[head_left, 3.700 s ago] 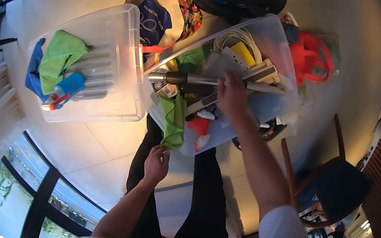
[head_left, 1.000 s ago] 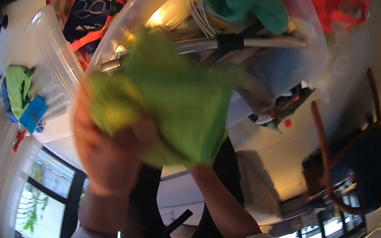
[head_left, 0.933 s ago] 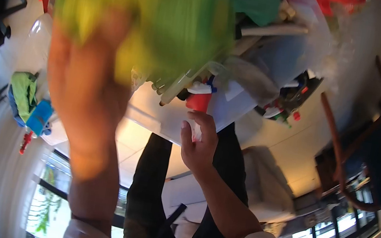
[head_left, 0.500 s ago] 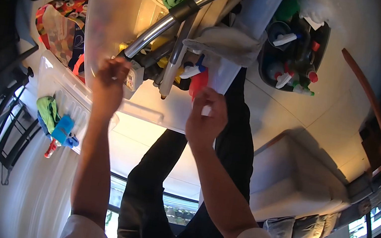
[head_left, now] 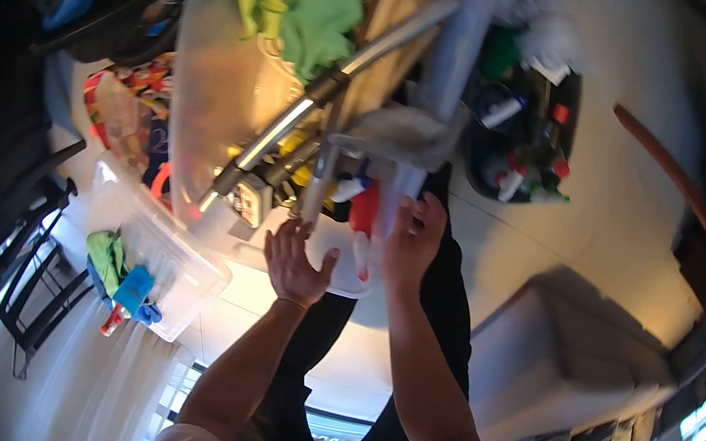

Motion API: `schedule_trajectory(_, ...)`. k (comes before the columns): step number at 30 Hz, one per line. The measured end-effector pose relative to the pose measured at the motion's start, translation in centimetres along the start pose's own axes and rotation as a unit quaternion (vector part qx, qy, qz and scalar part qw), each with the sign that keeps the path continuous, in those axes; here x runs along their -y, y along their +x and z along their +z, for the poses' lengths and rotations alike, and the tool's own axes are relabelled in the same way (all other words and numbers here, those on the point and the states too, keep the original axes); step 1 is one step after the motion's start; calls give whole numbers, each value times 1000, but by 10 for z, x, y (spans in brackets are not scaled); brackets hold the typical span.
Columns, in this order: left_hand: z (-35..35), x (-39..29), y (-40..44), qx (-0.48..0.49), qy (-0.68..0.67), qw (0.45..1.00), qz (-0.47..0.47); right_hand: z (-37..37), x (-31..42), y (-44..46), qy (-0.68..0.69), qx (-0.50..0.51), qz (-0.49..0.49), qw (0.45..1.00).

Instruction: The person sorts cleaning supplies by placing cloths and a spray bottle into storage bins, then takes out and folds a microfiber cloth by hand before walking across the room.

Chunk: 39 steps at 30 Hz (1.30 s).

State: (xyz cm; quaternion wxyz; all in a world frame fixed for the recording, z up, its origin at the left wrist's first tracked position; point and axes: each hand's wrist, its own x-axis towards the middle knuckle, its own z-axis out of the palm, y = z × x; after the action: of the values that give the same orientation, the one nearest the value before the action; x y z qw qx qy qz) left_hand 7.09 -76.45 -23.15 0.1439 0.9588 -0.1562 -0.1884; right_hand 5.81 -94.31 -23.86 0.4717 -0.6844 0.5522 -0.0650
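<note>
My left hand (head_left: pixel 297 263) is open, its fingers spread, over the near end of a clear plastic storage box (head_left: pixel 192 91). Just right of the box's near corner is my right hand (head_left: pixel 415 240); its fingers are loosely bent and slightly apart, with nothing visible in them. Between the hands a red spray bottle (head_left: pixel 364 208) with a white and blue head lies in the box. A shiny metal tube (head_left: pixel 290 121) with a black collar slants across the box. Beside it lie a grey cloth (head_left: pixel 400 135), green cloths (head_left: pixel 320 24) and a small box with a printed label (head_left: pixel 247 201).
A dark tub (head_left: pixel 573 117) of bottles stands on the floor to the right. At left a clear lid or shallow bin (head_left: pixel 199 274) has cloths and a blue item (head_left: pixel 134 289) by it. Also around are a patterned bag (head_left: pixel 133 109) and a beige sofa (head_left: pixel 547 346).
My left hand has moved right, away from the metal tube's lower end, and its fingers have spread. My right hand has shifted right, off the spray bottle area. The view has tilted.
</note>
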Motion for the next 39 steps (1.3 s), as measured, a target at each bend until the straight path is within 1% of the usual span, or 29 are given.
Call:
schedule_trajectory(3, -4, -2, 3, -14, 0, 1000, -10, 16, -23, 1, 49, 52, 6, 997)
schedule_trajectory(4, -3, -2, 4, -12, -10, 1000, -15, 18, -26, -1, 12, 83, 20, 996)
schedule_trajectory(5, -2, 0, 4, -13, -15, 1000, -24, 18, -32, -1, 13, 96, 10, 995)
schedule_trajectory(6, -2, 0, 5, -24, -30, 999, -25, 22, -49, 0, -32, 78, -25, 996)
schedule_trajectory(8, -5, 5, 3, -38, -78, 995, -42, 31, -42, -3, -25, 54, -15, 998)
schedule_trajectory(9, -8, 7, 4, -70, -88, 993, -23, 32, -36, -5, -7, 48, 4, 999)
schedule_trajectory(10, -5, 10, 3, -128, -118, 985, -12, 33, -30, -7, 11, 41, 24, 999)
schedule_trajectory(11, -12, 10, 3, -93, -103, 990, -30, 36, -27, -7, 7, 45, 12, 999)
schedule_trajectory(12, -14, 12, 2, -86, -103, 991, -30, 39, -25, -7, 4, 49, 1, 999)
schedule_trajectory(13, -15, 14, 0, -77, -105, 991, -27, 42, -21, -5, 4, 18, 28, 999)
schedule_trajectory(14, -16, 18, -2, -89, -109, 989, -39, 44, -17, -4, 4, -18, 53, 998)
schedule_trajectory(16, -12, 22, -5, -90, -111, 990, -1, 44, -26, 0, -3, -20, 34, 999)
schedule_trajectory(17, -10, 22, -6, -99, -120, 988, -10, 43, -33, 3, -6, -28, 29, 999)
schedule_trajectory(18, -11, 23, -6, -105, -120, 987, -13, 42, -28, 4, -26, -34, 56, 998)
schedule_trajectory(21, -13, 26, -5, -123, -122, 985, -20, 34, -71, 22, -77, -7, -17, 997)
schedule_trajectory(22, -14, 27, -6, -125, -120, 985, -15, 37, -51, 16, -82, -6, -25, 996)
schedule_trajectory(24, -14, 29, -6, -135, -124, 983, -19, 44, -18, 1, -69, -29, 73, 994)
schedule_trajectory(26, -12, 29, -6, -141, -129, 981, -20, 45, -16, 2, -101, -39, 73, 991)
schedule_trajectory(29, -16, 27, -5, -127, -142, 981, -25, 48, -4, -4, -131, -54, 88, 986)
schedule_trajectory(30, -22, 27, -2, -73, -228, 968, -70, 50, 1, -5, -128, -56, 99, 985)
schedule_trajectory(31, -29, 30, 6, -17, -310, 944, -110, 49, -21, 3, -125, -61, 102, 985)
schedule_trajectory(32, -42, 39, 22, -139, -358, 916, -118, 42, -67, 16, -203, -74, -2, 976)
schedule_trajectory(33, -61, 51, 43, -252, -404, 870, -127, 34, -80, 20, -246, -81, -48, 965)
schedule_trajectory(34, -84, 69, 69, -309, -307, 884, -171, 27, -93, 24, -290, -93, -92, 948)
schedule_trajectory(35, -114, 94, 104, -378, -427, 806, -162, 29, -86, 21, -215, -88, -40, 972)
schedule_trajectory(36, -118, 130, 146, -431, -367, 789, -239, 33, -79, 19, -134, -81, 11, 988)
schedule_trajectory(37, -153, 152, 193, -474, -387, 747, -262, 34, -69, 17, -132, -81, 18, 988)
schedule_trajectory(38, -143, 199, 230, -491, -312, 765, -276, 34, -57, 15, -56, -63, 76, 994)
schedule_trajectory(39, -121, 246, 261, -473, -313, 763, -311, 34, -53, 15, -16, -51, 105, 993)
